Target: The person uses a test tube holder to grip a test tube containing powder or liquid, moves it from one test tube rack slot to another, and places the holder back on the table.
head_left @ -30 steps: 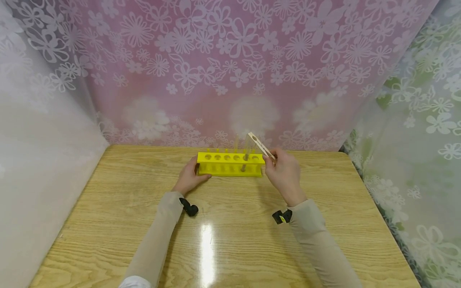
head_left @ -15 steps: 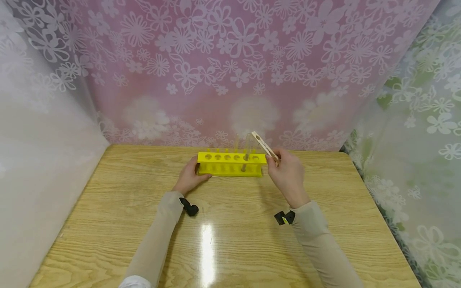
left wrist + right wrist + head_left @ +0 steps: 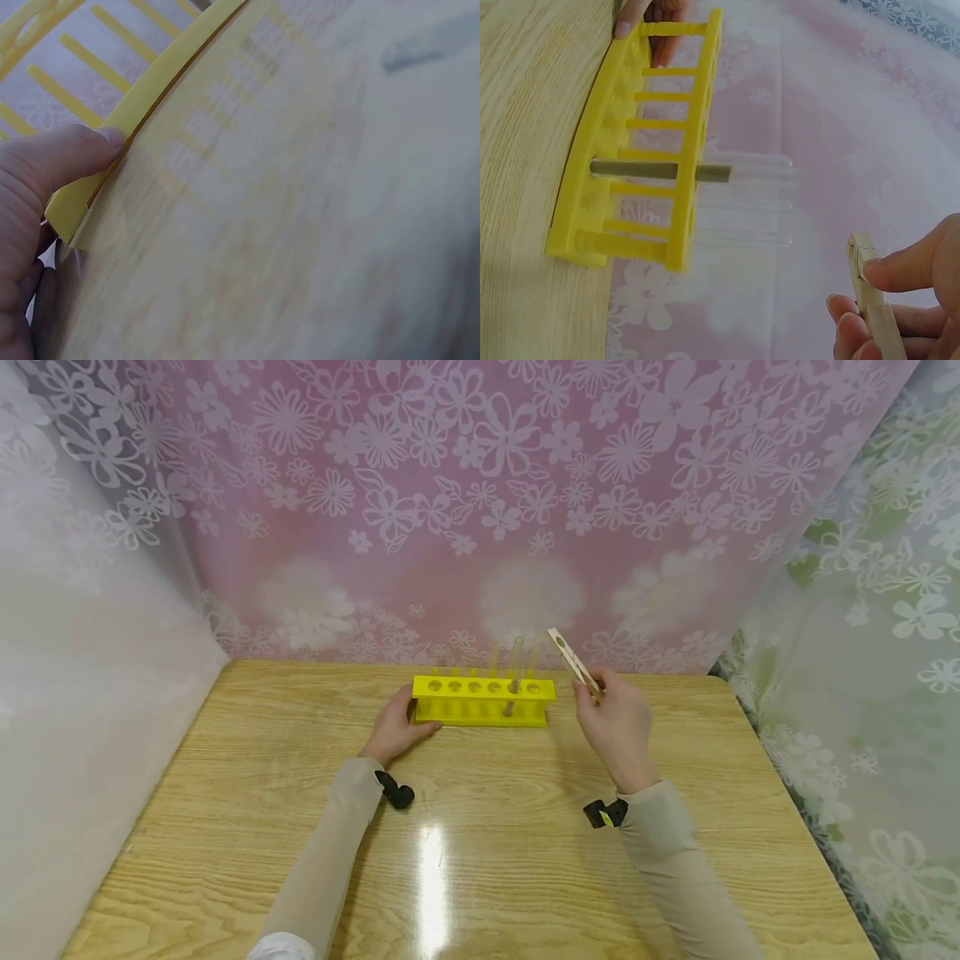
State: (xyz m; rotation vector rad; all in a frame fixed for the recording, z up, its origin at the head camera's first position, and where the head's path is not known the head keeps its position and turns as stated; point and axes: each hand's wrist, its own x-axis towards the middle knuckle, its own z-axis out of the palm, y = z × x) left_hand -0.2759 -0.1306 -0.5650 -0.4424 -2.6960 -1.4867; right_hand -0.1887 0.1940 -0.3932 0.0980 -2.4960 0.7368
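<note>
A yellow test tube rack (image 3: 459, 697) stands upright at the table's far side. My left hand (image 3: 392, 728) grips its left end, with the thumb (image 3: 71, 154) on the base's front edge and the other fingers mostly hidden behind. One glass test tube (image 3: 649, 169) sits in a hole toward the rack's right end, partly filled with dark grey contents. To the right of the rack, my right hand (image 3: 618, 731) holds a wooden test tube clamp (image 3: 572, 662) in the air. The clamp's tip is apart from the tubes, and nothing shows between its prongs.
Beside the filled tube, clear tubes (image 3: 784, 241) rise at the rack's back, over its pegs (image 3: 454, 671). The shiny wooden table (image 3: 495, 827) ends just behind the rack, where a pink floral curtain (image 3: 420, 568) hangs. Pale floral sheets flank both sides.
The right hand has drawn the clamp rightward, away from the test tube's top. Left hand and rack have stayed in place.
</note>
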